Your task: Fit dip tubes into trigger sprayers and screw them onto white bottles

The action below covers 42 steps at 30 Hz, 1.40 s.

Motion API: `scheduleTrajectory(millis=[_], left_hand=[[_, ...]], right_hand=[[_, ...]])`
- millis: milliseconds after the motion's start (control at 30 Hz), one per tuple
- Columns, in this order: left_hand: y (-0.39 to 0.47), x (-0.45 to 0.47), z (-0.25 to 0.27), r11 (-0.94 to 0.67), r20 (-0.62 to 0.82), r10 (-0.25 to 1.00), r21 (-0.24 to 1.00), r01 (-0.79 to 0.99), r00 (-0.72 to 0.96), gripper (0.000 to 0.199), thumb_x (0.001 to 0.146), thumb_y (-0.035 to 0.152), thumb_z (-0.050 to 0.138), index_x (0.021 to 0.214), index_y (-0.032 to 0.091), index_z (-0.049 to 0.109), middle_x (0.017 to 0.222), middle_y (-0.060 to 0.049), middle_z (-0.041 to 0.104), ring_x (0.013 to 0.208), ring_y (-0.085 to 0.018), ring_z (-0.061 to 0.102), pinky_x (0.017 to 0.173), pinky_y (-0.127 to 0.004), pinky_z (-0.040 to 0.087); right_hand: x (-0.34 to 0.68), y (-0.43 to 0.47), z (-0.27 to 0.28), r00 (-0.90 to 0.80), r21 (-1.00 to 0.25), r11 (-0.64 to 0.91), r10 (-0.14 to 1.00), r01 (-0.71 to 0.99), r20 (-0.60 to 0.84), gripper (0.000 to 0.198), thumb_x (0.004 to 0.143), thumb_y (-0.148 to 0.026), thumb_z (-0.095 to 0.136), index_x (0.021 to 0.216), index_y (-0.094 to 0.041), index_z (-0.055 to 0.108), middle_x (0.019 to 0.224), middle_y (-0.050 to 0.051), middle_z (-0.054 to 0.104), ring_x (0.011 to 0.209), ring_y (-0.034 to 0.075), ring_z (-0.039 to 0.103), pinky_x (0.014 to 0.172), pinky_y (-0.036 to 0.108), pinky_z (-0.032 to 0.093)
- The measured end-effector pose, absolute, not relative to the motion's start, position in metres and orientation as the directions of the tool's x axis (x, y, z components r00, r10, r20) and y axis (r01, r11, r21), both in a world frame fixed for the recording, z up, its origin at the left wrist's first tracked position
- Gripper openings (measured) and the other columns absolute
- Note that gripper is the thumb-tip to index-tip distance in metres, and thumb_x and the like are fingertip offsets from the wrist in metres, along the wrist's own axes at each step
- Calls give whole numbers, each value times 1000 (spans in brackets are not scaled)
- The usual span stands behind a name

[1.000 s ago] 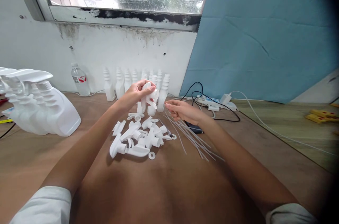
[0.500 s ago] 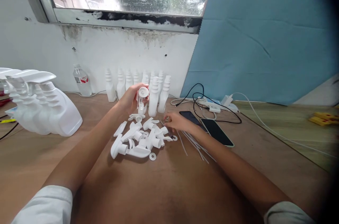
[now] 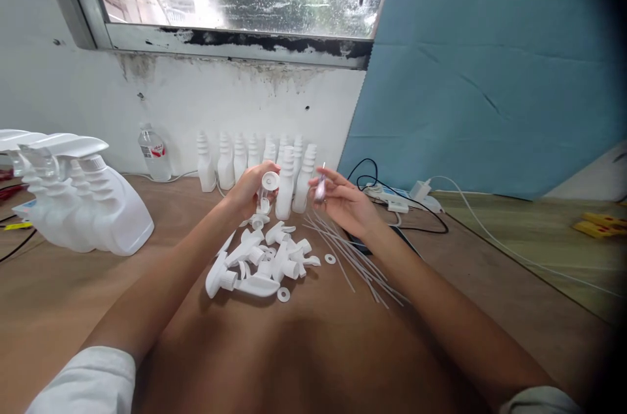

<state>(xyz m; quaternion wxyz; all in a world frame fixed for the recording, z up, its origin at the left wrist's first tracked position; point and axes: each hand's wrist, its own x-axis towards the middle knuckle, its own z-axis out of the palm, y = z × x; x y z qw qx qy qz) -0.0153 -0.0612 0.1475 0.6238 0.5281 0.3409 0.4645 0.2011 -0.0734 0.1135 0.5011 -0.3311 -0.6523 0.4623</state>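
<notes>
My left hand (image 3: 247,191) is closed around a sprayer head (image 3: 270,181), whose round white end faces me; part of it is hidden by the fingers. To its right, my right hand (image 3: 345,200) pinches a small thin-tipped tool (image 3: 320,189) with a pale, blurred handle, its tip pointing up. Below both hands lies a heap of white trigger sprayer parts (image 3: 281,258). Beside the heap are two flat white washers, one washer (image 3: 330,258) to the right and another washer (image 3: 283,294) in front. Thin white tubes (image 3: 360,260) lie below my right hand.
White ribbed bottles (image 3: 206,162) stand along the wall. More large white spray bottles (image 3: 130,215) are on the left, near a clear water bottle (image 3: 155,153). A phone (image 3: 360,244) is partly under my right forearm; black cables (image 3: 376,172) and a power strip (image 3: 416,198) lie behind.
My right hand has risen from the table beside the heap, bringing up the thin-tipped tool, and now is level with my left hand. The left hand has barely shifted, still holding the sprayer head.
</notes>
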Motion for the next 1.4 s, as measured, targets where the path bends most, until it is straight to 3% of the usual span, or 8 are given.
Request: scheduleTrajectory(millis=[133,200,333,600,933,1067,1267,1400], left_hand=[[-60,-11,143,14,63,938,976,-218,341,27,75,38,61,64,19,45,46,4,46,36,-8,39,36,-20,25],[-60,-9,140,20,53,938,978,-208,341,27,74,38,62,65,19,46,47,3,46,36,-8,40,36,-20,26],[-59,-6,135,31,38,936,981,-191,351,28,74,38,61,63,18,46,47,2,48,37,-9,40,37,-21,28],[-63,-1,132,16,54,930,983,-185,363,28,77,36,57,60,18,45,45,1,47,36,-9,40,35,-21,27],[-70,9,130,18,46,957,976,-216,287,25,77,33,59,61,18,46,43,2,47,35,-9,40,33,-19,28],[-65,8,124,39,32,950,975,-219,310,26,76,35,58,61,18,46,43,1,46,34,-9,39,33,-20,27],[-66,9,123,68,-6,955,978,-198,298,23,73,34,58,61,18,46,44,1,46,33,-9,38,32,-20,23],[-65,10,123,59,-4,958,981,-184,286,23,74,33,57,62,17,47,44,1,46,33,-9,38,32,-20,21]], right_hand=[[192,-106,139,-257,-866,486,827,-119,500,15,82,-36,64,85,-22,61,75,1,60,78,15,59,76,31,48],[188,-121,145,-272,-802,595,764,-55,585,26,90,-39,54,75,-19,62,66,1,56,67,14,55,71,31,47],[181,-143,151,-327,-753,645,744,128,582,14,92,-26,51,101,-21,61,71,1,64,63,14,58,65,30,47],[171,-146,143,-315,-548,698,706,461,634,9,87,-20,57,95,-19,55,77,1,69,67,14,63,62,26,46],[171,-142,140,-547,-122,839,449,531,707,9,91,-11,43,89,-17,50,82,5,58,65,12,48,60,28,39],[171,-141,139,-549,-175,842,476,511,687,9,91,-12,43,87,-17,49,85,6,59,68,13,48,63,29,39],[175,-136,136,-341,-522,733,671,436,658,13,92,-19,48,80,-18,53,85,4,64,68,12,58,62,27,45],[175,-131,134,-289,-638,697,717,328,634,14,91,-19,49,79,-17,56,84,3,65,68,12,61,63,27,49]])
